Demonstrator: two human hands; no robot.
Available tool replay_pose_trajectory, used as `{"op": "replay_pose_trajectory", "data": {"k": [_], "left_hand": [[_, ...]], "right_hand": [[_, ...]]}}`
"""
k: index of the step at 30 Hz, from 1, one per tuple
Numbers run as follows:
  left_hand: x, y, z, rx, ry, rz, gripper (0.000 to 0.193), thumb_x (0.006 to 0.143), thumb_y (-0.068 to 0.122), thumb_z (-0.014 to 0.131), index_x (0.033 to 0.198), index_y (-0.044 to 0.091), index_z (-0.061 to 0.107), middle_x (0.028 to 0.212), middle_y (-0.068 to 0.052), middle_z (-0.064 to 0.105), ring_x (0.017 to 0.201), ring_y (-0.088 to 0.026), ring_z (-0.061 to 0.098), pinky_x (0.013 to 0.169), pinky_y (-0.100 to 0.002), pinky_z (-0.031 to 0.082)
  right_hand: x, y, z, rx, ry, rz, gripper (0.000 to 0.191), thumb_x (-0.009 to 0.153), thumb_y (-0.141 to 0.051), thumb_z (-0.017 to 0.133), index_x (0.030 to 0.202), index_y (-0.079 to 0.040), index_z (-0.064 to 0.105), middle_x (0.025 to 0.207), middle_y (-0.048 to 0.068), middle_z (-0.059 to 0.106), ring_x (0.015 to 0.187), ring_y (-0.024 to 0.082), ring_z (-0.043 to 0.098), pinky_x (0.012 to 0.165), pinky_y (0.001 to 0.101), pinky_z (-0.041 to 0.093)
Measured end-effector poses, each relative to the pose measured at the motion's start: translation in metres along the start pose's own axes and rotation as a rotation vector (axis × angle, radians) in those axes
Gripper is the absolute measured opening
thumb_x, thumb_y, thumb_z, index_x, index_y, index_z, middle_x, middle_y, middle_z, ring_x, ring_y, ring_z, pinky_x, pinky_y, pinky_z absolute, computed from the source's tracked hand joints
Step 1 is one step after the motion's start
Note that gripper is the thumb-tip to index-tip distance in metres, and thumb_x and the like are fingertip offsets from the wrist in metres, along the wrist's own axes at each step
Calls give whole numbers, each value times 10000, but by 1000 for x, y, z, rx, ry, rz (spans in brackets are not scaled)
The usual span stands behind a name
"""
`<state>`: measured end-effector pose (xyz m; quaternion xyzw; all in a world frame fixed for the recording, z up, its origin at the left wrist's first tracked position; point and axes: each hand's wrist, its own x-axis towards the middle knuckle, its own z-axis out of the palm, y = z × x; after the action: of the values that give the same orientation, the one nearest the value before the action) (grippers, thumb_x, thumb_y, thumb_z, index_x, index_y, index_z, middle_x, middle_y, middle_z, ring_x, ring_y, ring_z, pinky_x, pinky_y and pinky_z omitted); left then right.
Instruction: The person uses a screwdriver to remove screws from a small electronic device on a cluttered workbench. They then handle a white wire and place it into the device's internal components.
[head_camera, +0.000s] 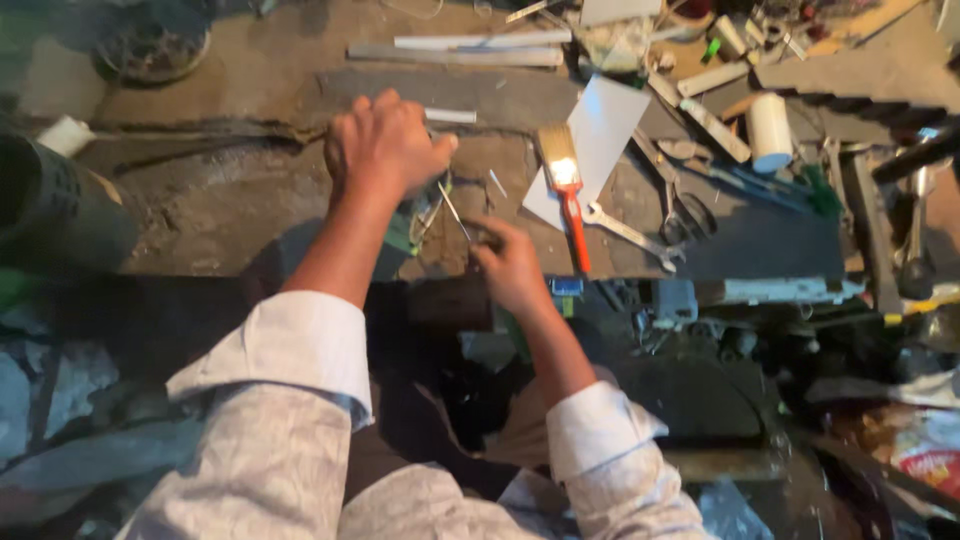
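Right grip (510, 262) — thin rod (453, 210) above

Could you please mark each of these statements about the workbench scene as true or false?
1. A paintbrush with an orange handle lies right of both hands. True.
2. The right hand holds the paintbrush. False: it pinches a thin metal rod; the brush lies untouched.
3. The left hand is a closed fist on the bench. True.
4. A wrench lies left of the left hand. False: it lies right of the brush.
5. Both sleeves are rolled up, forearms bare. True.
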<state>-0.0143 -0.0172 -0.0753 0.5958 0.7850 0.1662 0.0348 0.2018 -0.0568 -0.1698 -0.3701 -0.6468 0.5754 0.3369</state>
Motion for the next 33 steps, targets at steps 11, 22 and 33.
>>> {"op": "replay_pose_trajectory", "data": {"k": [11,22,33], "left_hand": [[-4,4,-6,71,47,14,615,852,602,692,1149,65,744,1297,-180,628,1263,-435,493,1005,-600,380],[-9,11,-25,97,42,29,583,852,599,690,1092,73,769,1225,-153,664,1188,-407,581,916,-564,475],[-7,6,-20,77,72,14,550,840,589,690,1062,94,775,1188,-161,676,1135,-418,594,891,-568,480]], "right_hand": [[-5,-12,6,89,23,-32,385,946,-31,633,1330,-10,650,850,41,691,726,106,632,615,263,509],[-1,0,2,79,22,-4,352,950,-37,661,1299,8,671,822,24,666,677,85,586,555,251,468],[-4,-26,-3,266,-44,159,394,963,-97,627,1356,-74,628,729,-8,610,512,60,476,428,246,359]]}}
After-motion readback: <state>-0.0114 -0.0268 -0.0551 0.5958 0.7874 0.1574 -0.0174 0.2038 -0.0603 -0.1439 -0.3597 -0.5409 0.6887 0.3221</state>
